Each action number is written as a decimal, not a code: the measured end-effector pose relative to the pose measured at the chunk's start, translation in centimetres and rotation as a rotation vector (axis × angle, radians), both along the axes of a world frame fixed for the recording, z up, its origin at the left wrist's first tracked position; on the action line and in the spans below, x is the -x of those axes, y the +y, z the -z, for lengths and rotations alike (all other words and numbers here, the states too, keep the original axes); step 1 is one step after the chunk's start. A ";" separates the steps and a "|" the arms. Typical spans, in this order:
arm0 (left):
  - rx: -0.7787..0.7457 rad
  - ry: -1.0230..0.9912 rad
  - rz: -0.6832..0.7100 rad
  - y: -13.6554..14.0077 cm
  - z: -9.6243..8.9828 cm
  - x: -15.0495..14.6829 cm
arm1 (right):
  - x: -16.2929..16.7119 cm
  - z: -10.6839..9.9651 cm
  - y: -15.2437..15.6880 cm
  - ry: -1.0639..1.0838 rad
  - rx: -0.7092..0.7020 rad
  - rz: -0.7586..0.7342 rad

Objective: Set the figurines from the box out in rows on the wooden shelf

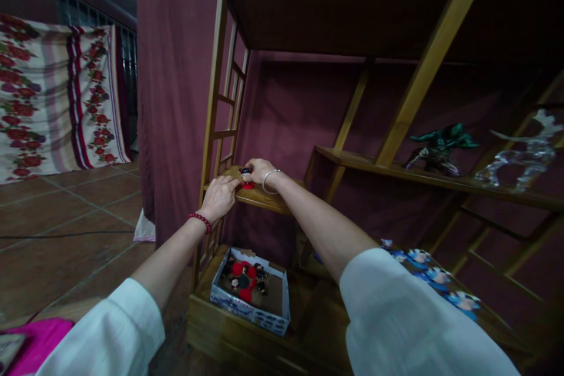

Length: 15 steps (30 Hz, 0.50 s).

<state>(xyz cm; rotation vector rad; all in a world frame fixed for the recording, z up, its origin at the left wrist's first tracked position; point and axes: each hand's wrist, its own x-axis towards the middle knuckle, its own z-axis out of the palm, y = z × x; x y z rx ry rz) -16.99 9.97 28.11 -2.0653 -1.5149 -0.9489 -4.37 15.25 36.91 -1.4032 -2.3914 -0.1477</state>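
Note:
A small black-and-red toy figurine (245, 173) with a round red base stands upright on the small wooden shelf (268, 201) at the left of the unit. My right hand (261, 170), with a silver bangle at the wrist, has its fingers closed on the figurine's side and back. From the left, my left hand (219, 195) rests at the shelf's edge, its fingers stretched toward the red base; whether the tips touch it I cannot tell. Below, an open cardboard box (274, 324) holds several similar black-and-red figurines (243, 276).
Blue-and-white figurines (436, 276) stand in rows at the lower right. A green sculpture (443, 147) and a clear glass animal figure (522, 153) occupy the right shelf. A wooden lattice side (229, 100) rises left of my hands, beside a purple curtain (176, 82).

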 end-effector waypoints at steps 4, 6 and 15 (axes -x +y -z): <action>0.004 0.012 -0.010 -0.2 -0.1 -0.1 | 0.2 0.0 0.3 -0.055 -0.005 -0.004; 0.003 0.017 -0.025 -0.3 -0.2 -0.1 | 0.2 0.1 0.5 -0.056 -0.012 -0.006; -0.007 0.010 -0.023 -0.1 0.0 -0.1 | 0.3 0.2 0.6 -0.040 0.000 0.002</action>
